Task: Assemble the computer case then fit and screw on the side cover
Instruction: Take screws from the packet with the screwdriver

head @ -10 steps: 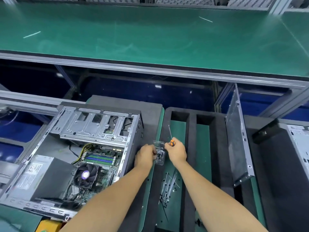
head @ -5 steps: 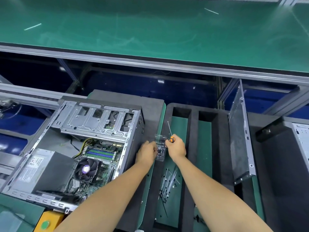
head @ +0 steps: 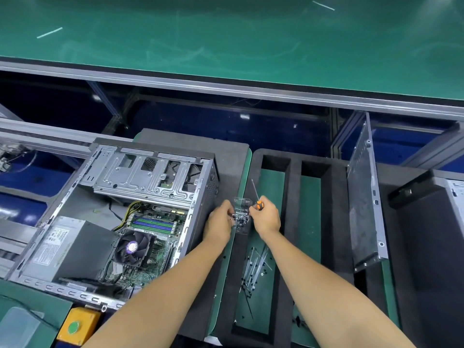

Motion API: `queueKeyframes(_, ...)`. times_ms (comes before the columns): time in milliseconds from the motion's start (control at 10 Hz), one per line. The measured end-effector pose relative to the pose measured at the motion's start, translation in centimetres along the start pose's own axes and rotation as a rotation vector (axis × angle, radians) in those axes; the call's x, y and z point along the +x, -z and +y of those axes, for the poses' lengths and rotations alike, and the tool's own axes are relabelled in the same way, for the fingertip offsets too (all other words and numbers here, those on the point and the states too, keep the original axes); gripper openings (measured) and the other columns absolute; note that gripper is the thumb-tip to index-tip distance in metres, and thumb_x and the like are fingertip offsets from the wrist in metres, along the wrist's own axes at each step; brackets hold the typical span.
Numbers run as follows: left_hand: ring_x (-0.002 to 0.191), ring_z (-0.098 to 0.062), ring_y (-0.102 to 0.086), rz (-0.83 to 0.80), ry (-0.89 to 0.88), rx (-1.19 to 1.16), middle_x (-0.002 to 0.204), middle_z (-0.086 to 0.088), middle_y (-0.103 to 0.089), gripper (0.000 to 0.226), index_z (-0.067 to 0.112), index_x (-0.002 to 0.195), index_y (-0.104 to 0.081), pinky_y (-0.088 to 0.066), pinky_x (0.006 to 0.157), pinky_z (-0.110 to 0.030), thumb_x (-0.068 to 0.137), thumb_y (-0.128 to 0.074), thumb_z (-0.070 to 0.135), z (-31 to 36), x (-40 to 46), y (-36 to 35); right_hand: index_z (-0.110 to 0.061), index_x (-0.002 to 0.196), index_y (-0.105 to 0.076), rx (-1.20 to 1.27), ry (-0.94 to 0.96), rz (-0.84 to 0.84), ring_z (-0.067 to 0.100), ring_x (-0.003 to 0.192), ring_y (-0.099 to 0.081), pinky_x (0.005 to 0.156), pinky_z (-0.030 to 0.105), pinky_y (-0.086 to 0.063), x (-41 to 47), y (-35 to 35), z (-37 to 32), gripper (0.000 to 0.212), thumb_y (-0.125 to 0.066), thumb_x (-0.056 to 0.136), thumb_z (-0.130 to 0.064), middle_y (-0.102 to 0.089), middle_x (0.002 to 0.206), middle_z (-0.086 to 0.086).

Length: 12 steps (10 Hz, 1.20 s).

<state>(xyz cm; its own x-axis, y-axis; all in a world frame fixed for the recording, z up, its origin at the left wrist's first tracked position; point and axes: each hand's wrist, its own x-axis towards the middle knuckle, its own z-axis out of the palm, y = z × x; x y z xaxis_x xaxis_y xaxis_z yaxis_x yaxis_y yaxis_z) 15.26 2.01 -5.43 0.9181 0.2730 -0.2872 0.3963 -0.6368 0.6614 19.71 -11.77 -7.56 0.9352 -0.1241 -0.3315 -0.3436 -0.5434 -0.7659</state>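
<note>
An open computer case (head: 120, 222) lies on its side at the left, with motherboard, fan and power supply showing. Its metal side cover (head: 364, 197) stands upright in a slot of the black foam tray (head: 291, 222) at the right. Between them, a small clear plastic box of screws (head: 241, 217) sits with its lid raised. My left hand (head: 219, 222) holds the box's left side. My right hand (head: 266, 217) grips a screwdriver with an orange handle (head: 259, 204), its shaft pointing up and away, and touches the box's right side.
Loose cable ties (head: 253, 270) lie in the tray's green-floored slot. A yellow box with a green button (head: 75, 325) sits at the near left. Another case (head: 442, 222) stands at the far right. A green conveyor belt (head: 226, 41) runs across the back.
Both hands stay on the clear screw box. The camera has tipped slightly, so the scene sits a little higher and to the right in the frame.
</note>
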Motion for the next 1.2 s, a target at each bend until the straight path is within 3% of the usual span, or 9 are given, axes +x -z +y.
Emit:
queueKeyframes(100, 0.079, -0.022, -0.055, -0.046, -0.019, 0.041, 0.088, -0.005, -0.060, 0.009, 0.011, 0.091, -0.064, -0.047, 0.066, -0.017, 0.088, -0.067, 0.003, -0.3, -0.2, -0.2, -0.022, 0.066, -0.034, 0.002, 0.003, 0.007, 0.011, 0.055, -0.035, 0.052, 0.030, -0.026, 0.0, 0.0, 0.0, 0.037, -0.063, 0.087, -0.014, -0.044, 0.058, -0.008)
queueKeyframes(200, 0.075, -0.015, -0.049, -0.042, 0.014, 0.017, 0.078, 0.009, -0.050, 0.008, 0.012, 0.089, -0.063, -0.042, 0.056, -0.009, 0.093, -0.061, 0.005, 0.2, -0.7, -0.2, -0.023, 0.066, -0.035, -0.009, 0.013, 0.008, 0.011, 0.054, -0.034, 0.051, 0.030, -0.025, -0.1, -0.1, 0.1, 0.036, -0.064, 0.087, -0.014, -0.044, 0.058, -0.007)
queueKeyframes(400, 0.064, -0.009, -0.051, -0.088, 0.143, 0.086, 0.076, 0.006, -0.052, 0.007, 0.010, 0.092, -0.064, -0.034, 0.053, -0.028, 0.087, -0.061, 0.008, 0.7, -0.4, -0.5, -0.023, 0.066, -0.033, -0.026, 0.032, 0.010, 0.013, 0.055, -0.032, 0.051, 0.030, -0.024, -0.1, -0.1, 0.0, 0.038, -0.062, 0.088, -0.014, -0.041, 0.059, -0.006)
queueKeyframes(500, 0.072, -0.013, -0.052, -0.091, 0.127, 0.045, 0.087, 0.005, -0.051, 0.003, 0.008, 0.089, -0.063, -0.036, 0.060, -0.028, 0.089, -0.061, 0.005, 0.6, -0.4, -0.5, -0.023, 0.066, -0.034, -0.036, 0.035, 0.005, 0.013, 0.056, -0.033, 0.051, 0.030, -0.025, -0.1, -0.1, 0.0, 0.037, -0.062, 0.089, -0.015, -0.042, 0.059, -0.006)
queueKeyframes(600, 0.074, -0.016, -0.051, -0.042, 0.085, -0.061, 0.082, 0.000, -0.056, 0.016, 0.011, 0.082, -0.057, -0.039, 0.061, -0.026, 0.095, -0.057, 0.001, 0.3, -0.2, -0.5, -0.022, 0.067, -0.034, -0.046, 0.037, 0.003, 0.013, 0.057, -0.034, 0.052, 0.030, -0.025, -0.1, 0.0, 0.0, 0.036, -0.063, 0.089, -0.015, -0.043, 0.060, -0.005)
queueKeyframes(700, 0.070, -0.016, -0.050, 0.006, 0.118, -0.225, 0.083, -0.009, -0.062, 0.019, 0.010, 0.088, -0.044, -0.040, 0.056, -0.017, 0.099, -0.040, -0.005, 0.2, 0.1, -0.4, -0.022, 0.067, -0.034, -0.050, 0.039, -0.001, 0.014, 0.058, -0.035, 0.051, 0.030, -0.025, -0.1, -0.1, 0.0, 0.036, -0.063, 0.089, -0.015, -0.043, 0.061, -0.005)
queueKeyframes(800, 0.076, -0.021, -0.050, -0.008, 0.144, -0.292, 0.091, -0.015, -0.062, 0.014, 0.008, 0.098, -0.040, -0.041, 0.068, -0.030, 0.100, -0.034, -0.004, 0.7, 0.4, -0.5, -0.022, 0.068, -0.035, -0.056, 0.042, -0.001, 0.014, 0.057, -0.035, 0.051, 0.030, -0.024, -0.2, 0.0, -0.1, 0.035, -0.063, 0.087, -0.015, -0.044, 0.061, -0.005)
queueKeyframes(1000, 0.065, -0.012, -0.048, -0.068, 0.188, -0.362, 0.070, 0.002, -0.057, 0.018, 0.014, 0.080, -0.061, -0.036, 0.058, -0.028, 0.095, -0.051, 0.011, 0.9, 1.0, -0.3, -0.022, 0.068, -0.035, -0.061, 0.051, 0.002, 0.011, 0.056, -0.035, 0.050, 0.029, -0.024, -0.3, -0.1, 0.2, 0.037, -0.064, 0.088, -0.014, -0.045, 0.062, -0.006)
queueKeyframes(1200, 0.053, 0.002, -0.043, -0.168, -0.023, -0.110, 0.064, 0.017, -0.054, 0.009, 0.015, 0.084, -0.068, -0.031, 0.050, -0.011, 0.087, -0.073, 0.008, -0.3, 0.2, -1.0, -0.022, 0.069, -0.037, -0.066, 0.060, 0.004, 0.013, 0.057, -0.038, 0.051, 0.031, -0.027, -0.3, 0.0, 0.3, 0.035, -0.064, 0.089, -0.015, -0.047, 0.063, -0.005)
